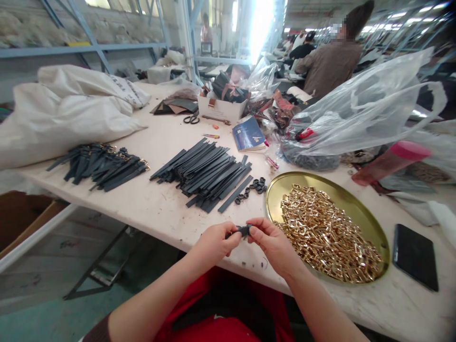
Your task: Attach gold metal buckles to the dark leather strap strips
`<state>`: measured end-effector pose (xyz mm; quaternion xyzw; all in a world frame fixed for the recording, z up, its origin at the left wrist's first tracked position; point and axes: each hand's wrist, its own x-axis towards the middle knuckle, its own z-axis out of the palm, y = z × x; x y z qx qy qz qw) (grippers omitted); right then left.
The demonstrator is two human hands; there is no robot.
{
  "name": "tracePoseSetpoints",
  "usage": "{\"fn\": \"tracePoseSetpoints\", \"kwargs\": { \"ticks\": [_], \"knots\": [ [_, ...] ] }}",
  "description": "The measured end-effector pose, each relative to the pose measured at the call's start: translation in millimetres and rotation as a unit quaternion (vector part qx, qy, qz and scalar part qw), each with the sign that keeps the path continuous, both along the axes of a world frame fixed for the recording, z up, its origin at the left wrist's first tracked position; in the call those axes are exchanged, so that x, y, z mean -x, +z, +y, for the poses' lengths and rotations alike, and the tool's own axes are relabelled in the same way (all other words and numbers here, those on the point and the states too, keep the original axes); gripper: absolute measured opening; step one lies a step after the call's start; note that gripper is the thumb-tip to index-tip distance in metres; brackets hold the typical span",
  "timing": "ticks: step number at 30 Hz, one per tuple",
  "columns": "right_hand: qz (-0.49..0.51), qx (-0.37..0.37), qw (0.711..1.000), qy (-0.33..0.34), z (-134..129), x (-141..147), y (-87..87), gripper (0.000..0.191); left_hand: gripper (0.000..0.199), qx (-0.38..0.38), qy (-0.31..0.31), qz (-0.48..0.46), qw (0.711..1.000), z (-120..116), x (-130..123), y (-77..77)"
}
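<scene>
Between my two hands, over the table's front edge, is a dark strap [243,231]; most of it is covered by fingers. My left hand [217,241] pinches its left end. The fingers of my right hand [270,240] close on its right end. Beyond my hands lies a pile of flat dark straps [206,173], with several small dark loops [254,186] beside it. A round gold tray [276,187] on the right bears a heap of gold buckles [327,232]. At the left rests a bunch of dark straps with gold buckles [103,166].
White sacks [71,111] lie at the back left. Scissors [191,118], a blue booklet [249,133] and a white box [223,108] stand farther back. A clear plastic bag [356,114], a pink-lidded bottle [392,161] and a phone [415,256] are on the right. A person [331,61] sits beyond.
</scene>
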<state>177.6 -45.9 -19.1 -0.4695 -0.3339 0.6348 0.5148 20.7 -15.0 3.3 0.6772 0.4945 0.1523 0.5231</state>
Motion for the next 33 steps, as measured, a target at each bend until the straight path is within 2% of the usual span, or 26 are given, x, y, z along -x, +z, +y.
{"fn": "tracePoseSetpoints", "kwargs": {
  "ticks": [4,6,8,10,13,16,19,24,27,30,33],
  "knots": [
    [-0.034,-0.02,0.999,0.034,-14,1,4.3,0.018,0.017,-0.026,-0.026,-0.002,0.999,-12,0,7.3],
    [-0.015,-0.017,1.0,0.015,-20,3,5.6,0.018,0.012,-0.044,-0.015,-0.039,0.998,-19,1,8.9],
    [-0.008,-0.012,1.0,-0.003,-25,6,7.0,0.019,0.021,-0.042,-0.008,-0.083,0.996,-26,3,9.3],
    [-0.017,-0.014,1.0,0.0,-29,9,8.9,0.02,0.025,-0.03,0.001,-0.112,0.993,-30,5,8.6],
    [0.003,-0.024,1.0,0.018,-33,15,12.3,0.026,0.018,-0.016,0.024,-0.124,0.992,-32,8,6.7],
    [0.072,-0.01,0.997,0.009,-34,17,14.7,0.036,0.018,0.007,0.033,-0.112,0.993,-32,11,4.9],
    [0.088,0.027,0.996,0.016,-33,18,13.9,0.022,0.021,0.004,0.035,-0.095,0.995,-31,14,3.7],
    [0.107,0.082,0.986,0.101,-30,20,7.0,0.028,0.024,-0.062,0.033,0.013,0.997,-24,19,2.2],
    [0.134,0.1,0.979,0.113,-27,19,3.3,0.028,0.025,-0.07,0.028,0.049,0.996,-19,19,1.7],
    [0.11,0.082,0.987,0.082,-23,17,2.7,0.028,0.021,-0.029,0.02,0.002,0.999,-16,17,2.4],
    [-0.002,0.023,0.999,0.03,-18,15,3.4,0.028,0.017,0.084,0.038,-0.094,0.991,-13,16,4.6]
  ]
}}
